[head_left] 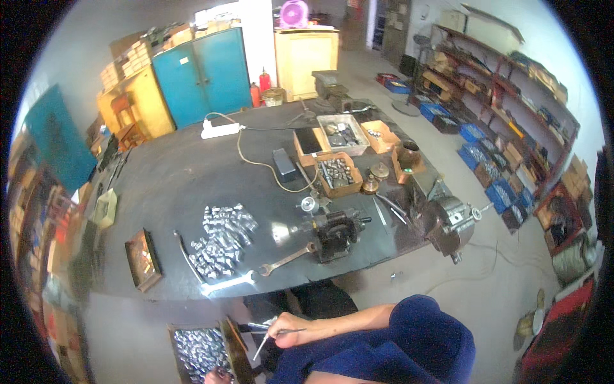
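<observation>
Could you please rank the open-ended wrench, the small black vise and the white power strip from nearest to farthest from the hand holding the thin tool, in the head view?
From the right hand:
1. Open-ended wrench, on the table's near edge.
2. Small black vise, just behind the wrench.
3. White power strip, at the table's far side.

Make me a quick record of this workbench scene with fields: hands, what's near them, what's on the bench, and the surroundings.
right hand: right hand pinches a thin metal tool, low at the frame edge
left hand: left hand barely in view at the bottom edge, by the crate of metal parts; grip cannot be told
bench: dark table with a pile of small metal parts, two wrenches, a small vise, boxes of parts
bench edge: large vise at the right
surroundings: blue cabinet, shelves with blue bins on the right
</observation>
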A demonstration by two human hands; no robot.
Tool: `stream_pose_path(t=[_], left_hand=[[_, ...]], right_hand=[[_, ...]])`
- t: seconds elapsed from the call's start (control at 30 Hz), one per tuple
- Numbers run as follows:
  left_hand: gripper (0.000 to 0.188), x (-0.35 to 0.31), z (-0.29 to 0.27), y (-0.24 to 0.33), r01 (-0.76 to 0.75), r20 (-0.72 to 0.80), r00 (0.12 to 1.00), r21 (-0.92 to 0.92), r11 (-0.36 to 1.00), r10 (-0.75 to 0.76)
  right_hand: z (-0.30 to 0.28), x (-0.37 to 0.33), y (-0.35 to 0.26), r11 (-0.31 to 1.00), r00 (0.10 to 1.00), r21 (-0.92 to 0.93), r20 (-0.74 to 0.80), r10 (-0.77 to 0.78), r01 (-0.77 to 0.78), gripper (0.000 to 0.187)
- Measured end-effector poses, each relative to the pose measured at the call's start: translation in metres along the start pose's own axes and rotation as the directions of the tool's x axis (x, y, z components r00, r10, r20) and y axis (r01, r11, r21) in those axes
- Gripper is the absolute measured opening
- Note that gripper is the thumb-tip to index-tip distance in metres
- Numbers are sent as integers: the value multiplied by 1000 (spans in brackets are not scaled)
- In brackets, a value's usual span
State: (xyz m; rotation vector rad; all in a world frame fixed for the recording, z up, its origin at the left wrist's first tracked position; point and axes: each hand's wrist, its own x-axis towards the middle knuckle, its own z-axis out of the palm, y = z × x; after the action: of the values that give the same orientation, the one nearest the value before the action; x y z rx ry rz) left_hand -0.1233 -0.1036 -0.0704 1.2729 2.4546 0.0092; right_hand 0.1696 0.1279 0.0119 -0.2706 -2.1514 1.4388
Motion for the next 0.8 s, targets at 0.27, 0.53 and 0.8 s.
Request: stream_pose_path(t=[0.27,0.53,0.8], left_hand=[[22,-4,45,-32,-153,-177,973,-9,988,149],[24,-15,30,-15,-100,-115,988,49,994,105],[26,-15,25,-4,56,-148,987,-17,998,-58]], right_hand=[[-9,2,-22,998,997,31,57,45,-46,22],[-10,2,-21,979,968,-10,148,203,-203,18],[-5,9,-39,963,958,-144,144,247,-227,15]])
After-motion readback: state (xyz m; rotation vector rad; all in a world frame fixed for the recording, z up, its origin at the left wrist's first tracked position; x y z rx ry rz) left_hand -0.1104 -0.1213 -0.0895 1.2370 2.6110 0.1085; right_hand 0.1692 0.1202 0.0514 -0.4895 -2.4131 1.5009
